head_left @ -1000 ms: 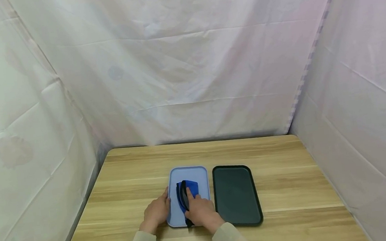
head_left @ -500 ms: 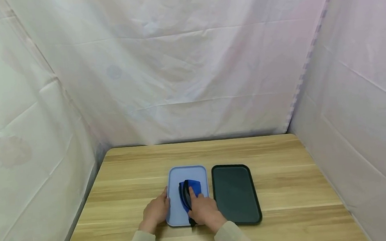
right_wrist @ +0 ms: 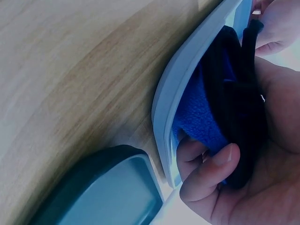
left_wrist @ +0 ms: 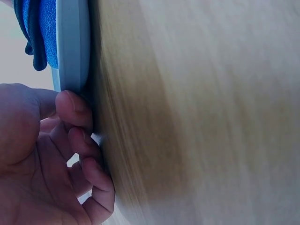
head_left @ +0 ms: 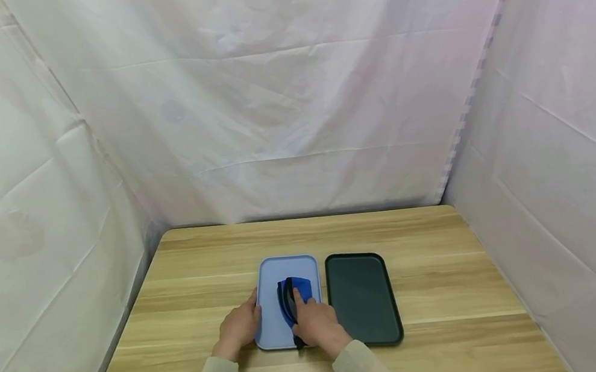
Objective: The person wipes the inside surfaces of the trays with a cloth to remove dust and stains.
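Observation:
A light blue tray [head_left: 271,273] lies on the wooden table, its near left side held by my left hand [head_left: 240,326]. The left thumb and bent fingers sit at the tray's outer edge in the left wrist view. On the tray is a folded blue fleecy piece [head_left: 300,285] with black edging and a black strap; its exact kind is unclear. My right hand [head_left: 315,323] grips this piece, the index finger stretched along its top. In the right wrist view a bent finger overlaps the blue fleece [right_wrist: 197,117], while the palm hides part of the black side.
A dark green tray [head_left: 363,300] lies just right of the light blue one, a narrow gap between them. White cloth sheets [head_left: 291,120] hang behind the table [head_left: 448,267] and on both sides.
My right hand and the blue fleecy piece have shifted slightly to the right across the light blue tray. The left hand stays at the tray's left edge.

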{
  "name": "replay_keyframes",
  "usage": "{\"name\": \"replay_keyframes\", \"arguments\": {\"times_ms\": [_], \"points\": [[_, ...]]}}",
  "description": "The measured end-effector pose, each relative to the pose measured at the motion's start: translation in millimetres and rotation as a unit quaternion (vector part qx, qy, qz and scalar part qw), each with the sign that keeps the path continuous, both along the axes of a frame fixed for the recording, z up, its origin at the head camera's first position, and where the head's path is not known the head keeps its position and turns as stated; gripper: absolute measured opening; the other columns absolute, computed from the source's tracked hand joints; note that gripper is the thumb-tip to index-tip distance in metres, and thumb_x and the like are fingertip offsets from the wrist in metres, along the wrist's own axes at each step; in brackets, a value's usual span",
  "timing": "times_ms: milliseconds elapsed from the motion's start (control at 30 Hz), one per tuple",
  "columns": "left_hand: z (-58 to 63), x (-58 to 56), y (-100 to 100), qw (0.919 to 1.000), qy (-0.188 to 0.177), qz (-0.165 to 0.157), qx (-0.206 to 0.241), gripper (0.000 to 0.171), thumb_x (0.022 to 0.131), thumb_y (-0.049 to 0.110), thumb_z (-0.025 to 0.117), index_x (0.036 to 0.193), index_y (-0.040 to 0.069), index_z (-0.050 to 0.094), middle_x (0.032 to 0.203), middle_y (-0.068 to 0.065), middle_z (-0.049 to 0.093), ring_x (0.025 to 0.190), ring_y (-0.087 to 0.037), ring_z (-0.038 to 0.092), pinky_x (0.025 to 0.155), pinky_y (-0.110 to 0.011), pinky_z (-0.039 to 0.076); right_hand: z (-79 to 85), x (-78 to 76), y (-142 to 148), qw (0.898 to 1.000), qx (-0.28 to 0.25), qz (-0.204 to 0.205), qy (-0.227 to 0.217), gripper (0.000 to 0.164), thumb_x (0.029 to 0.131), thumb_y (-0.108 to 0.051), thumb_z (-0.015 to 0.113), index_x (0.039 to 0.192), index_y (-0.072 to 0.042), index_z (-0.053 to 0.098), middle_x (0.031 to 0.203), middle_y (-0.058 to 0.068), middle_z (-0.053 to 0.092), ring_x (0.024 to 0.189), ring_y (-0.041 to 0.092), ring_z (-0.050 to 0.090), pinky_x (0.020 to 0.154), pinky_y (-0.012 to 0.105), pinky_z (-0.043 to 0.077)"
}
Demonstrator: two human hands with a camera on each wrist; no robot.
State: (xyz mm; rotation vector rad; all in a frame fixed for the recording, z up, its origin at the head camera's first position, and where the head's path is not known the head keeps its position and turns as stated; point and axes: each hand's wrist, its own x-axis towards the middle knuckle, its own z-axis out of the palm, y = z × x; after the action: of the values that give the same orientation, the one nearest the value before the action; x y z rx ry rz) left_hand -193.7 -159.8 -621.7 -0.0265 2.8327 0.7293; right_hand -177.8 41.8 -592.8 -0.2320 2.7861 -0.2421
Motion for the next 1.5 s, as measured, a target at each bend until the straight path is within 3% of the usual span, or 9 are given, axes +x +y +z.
{"name": "replay_keyframes", "arguments": {"times_ms": [367,600,833,1033,1300,1500], "points": [[0.1,0.1,1.0,1.0000,-0.006,0.003,-0.006,0.053,0.107,0.027,0.050,0.157,0.011,0.045,0.131,-0.027,0.068,0.087,-0.032,0.071,0.063,-0.045,0.052,1.2,0.7,2.9,1.000,-0.007,-0.004,-0.002,0.086,0.093,-0.044,0.073,0.164,-0.019,0.031,0.127,0.016,0.069,0.070,0.023,0.058,0.056,0.040,0.048],[0.3,-0.5,0.4,1.0000,-0.007,0.001,-0.006,0.053,0.107,0.026,0.050,0.158,0.010,0.044,0.131,-0.027,0.068,0.080,-0.027,0.068,0.061,-0.043,0.051,4.5,0.1,7.9,1.000,-0.013,-0.011,-0.009,0.085,0.094,-0.043,0.072,0.164,-0.019,0.032,0.132,0.017,0.068,0.069,0.023,0.057,0.056,0.040,0.047],[-0.3,-0.1,-0.1,1.0000,0.001,-0.003,-0.006,0.052,0.107,0.025,0.051,0.156,0.008,0.046,0.130,-0.027,0.069,0.085,-0.030,0.071,0.062,-0.045,0.052,10.7,-1.8,12.0,0.999,-0.024,-0.015,-0.027,0.084,0.094,-0.040,0.073,0.164,-0.019,0.033,0.102,0.012,0.071,0.056,0.020,0.046,0.049,0.037,0.038],[-0.5,-0.2,0.0,1.0000,-0.002,-0.002,-0.007,0.053,0.107,0.026,0.051,0.156,0.010,0.046,0.132,-0.026,0.068,0.089,-0.031,0.072,0.065,-0.046,0.054,6.1,-9.2,12.9,0.999,-0.022,-0.011,-0.030,0.083,0.095,-0.041,0.071,0.165,-0.019,0.031,0.071,0.005,0.058,0.050,0.017,0.040,0.047,0.033,0.032],[-1.8,-0.6,-0.8,0.9999,0.001,-0.011,-0.004,0.053,0.107,0.025,0.051,0.157,0.006,0.045,0.132,-0.027,0.068,0.091,-0.030,0.072,0.067,-0.046,0.055,5.7,-18.9,14.2,0.999,-0.036,-0.015,-0.017,0.081,0.094,-0.040,0.072,0.163,-0.019,0.035,0.080,0.006,0.062,0.051,0.018,0.043,0.046,0.033,0.033],[-2.8,-1.2,-2.2,0.9999,-0.001,-0.014,-0.004,0.054,0.107,0.024,0.051,0.157,0.006,0.044,0.134,-0.027,0.066,0.097,-0.035,0.073,0.068,-0.048,0.056,1.5,-26.2,14.4,0.999,-0.036,-0.013,-0.009,0.081,0.095,-0.040,0.071,0.164,-0.020,0.034,0.068,0.005,0.055,0.052,0.018,0.044,0.046,0.033,0.034]]}}
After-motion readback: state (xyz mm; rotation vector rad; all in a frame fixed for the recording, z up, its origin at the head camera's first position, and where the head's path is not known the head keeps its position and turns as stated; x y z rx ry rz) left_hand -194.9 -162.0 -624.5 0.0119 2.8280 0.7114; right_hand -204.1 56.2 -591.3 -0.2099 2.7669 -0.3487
